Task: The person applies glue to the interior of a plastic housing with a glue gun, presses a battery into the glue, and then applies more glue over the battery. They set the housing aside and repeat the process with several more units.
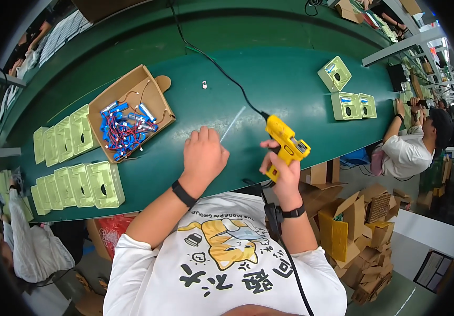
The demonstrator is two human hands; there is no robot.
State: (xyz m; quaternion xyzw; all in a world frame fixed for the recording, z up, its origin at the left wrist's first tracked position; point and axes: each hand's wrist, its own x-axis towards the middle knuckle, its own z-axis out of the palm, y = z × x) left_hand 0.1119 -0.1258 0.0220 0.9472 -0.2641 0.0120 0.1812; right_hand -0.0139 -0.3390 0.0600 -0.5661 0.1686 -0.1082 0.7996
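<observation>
My right hand (282, 169) grips the handle of a yellow glue gun (286, 143), held just above the near edge of the green belt (269, 73). A clear glue stick (233, 124) pokes out of the gun's back toward the upper left, and a black cable (211, 60) runs away from it across the belt. My left hand (203, 156) rests on the belt beside the gun, fingers curled, its fingertips close to the glue stick's near end. I cannot see anything held in it.
An open cardboard box (155, 102) of blue batteries with red wires sits at left. Two rows of pale green plastic housings (76, 184) stand nearer left; three more (347, 104) lie at right. A seated person (408, 152) works at right. Cardboard boxes (366, 231) pile below.
</observation>
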